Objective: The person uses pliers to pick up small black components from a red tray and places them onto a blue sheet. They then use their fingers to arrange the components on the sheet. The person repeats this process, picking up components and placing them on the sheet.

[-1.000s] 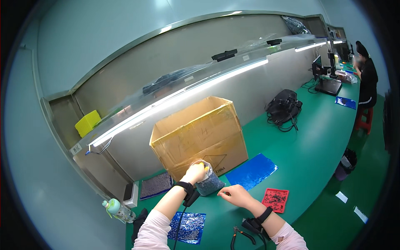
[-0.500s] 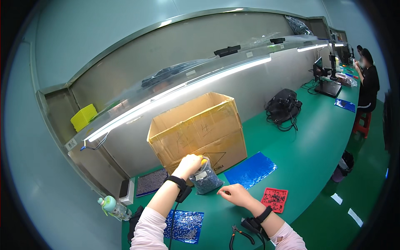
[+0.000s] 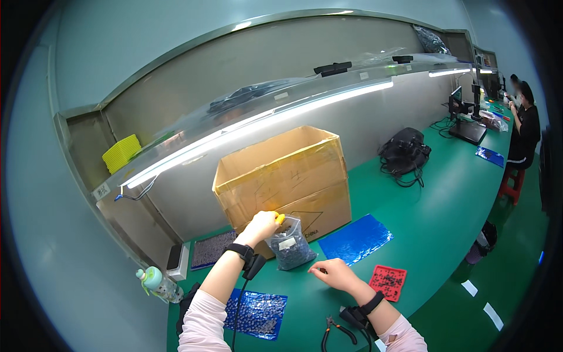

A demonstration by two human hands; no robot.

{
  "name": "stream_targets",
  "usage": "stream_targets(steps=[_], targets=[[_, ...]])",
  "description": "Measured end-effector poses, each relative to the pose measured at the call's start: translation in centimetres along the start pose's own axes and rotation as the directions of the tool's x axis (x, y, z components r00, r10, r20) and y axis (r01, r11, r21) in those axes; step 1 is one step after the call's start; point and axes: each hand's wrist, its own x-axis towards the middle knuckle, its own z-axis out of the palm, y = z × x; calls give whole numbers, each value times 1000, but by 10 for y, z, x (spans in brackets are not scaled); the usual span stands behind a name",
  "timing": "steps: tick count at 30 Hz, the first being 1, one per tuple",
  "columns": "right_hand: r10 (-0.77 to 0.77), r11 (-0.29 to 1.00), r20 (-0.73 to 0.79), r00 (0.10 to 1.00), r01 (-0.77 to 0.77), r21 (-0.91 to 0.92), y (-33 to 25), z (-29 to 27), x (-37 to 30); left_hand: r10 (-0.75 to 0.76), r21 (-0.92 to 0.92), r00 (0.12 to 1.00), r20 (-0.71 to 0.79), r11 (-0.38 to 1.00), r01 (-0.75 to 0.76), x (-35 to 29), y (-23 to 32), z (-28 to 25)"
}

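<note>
A clear plastic bag (image 3: 291, 252) full of small dark parts, with a white label, stands on the green table against a large cardboard box (image 3: 287, 193). At its upper left edge my left hand (image 3: 261, 227) is closed on the bag's mouth; something yellow shows at the fingertips. To the right of the bag, my right hand (image 3: 335, 274) hovers low with fingers curled together. Something small and dark may be at its fingertips, too small to name. Right of that wrist lies a red tray (image 3: 388, 283) with small black parts.
A blue sheet (image 3: 358, 239) lies behind my right hand. Near my left forearm is a blue mat (image 3: 258, 314) covered with small pieces. Orange-handled cutters (image 3: 337, 333) lie at the front, a bottle (image 3: 158, 284) at left, a black bag (image 3: 404, 152) farther back. A person (image 3: 524, 126) sits far right.
My left hand has shifted slightly up and left at the bag's mouth, leaving more of the bag visible. My right hand stays nearly still. The whole view has shifted slightly.
</note>
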Motion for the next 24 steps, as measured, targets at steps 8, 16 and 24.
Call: stream_targets(steps=[8, 16, 24], targets=[[31, 999, 37, 999, -30, -29, -3, -4, -1, 43, 5, 999, -32, 999, -43, -11, 5, -15], [55, 998, 35, 998, -55, -1, -7, -10, -2, 128, -17, 986, -104, 991, -130, -96, 8, -63], [193, 981, 108, 975, -193, -6, -15, -11, 2, 37, 79, 993, -111, 996, -28, -263, -17, -101]])
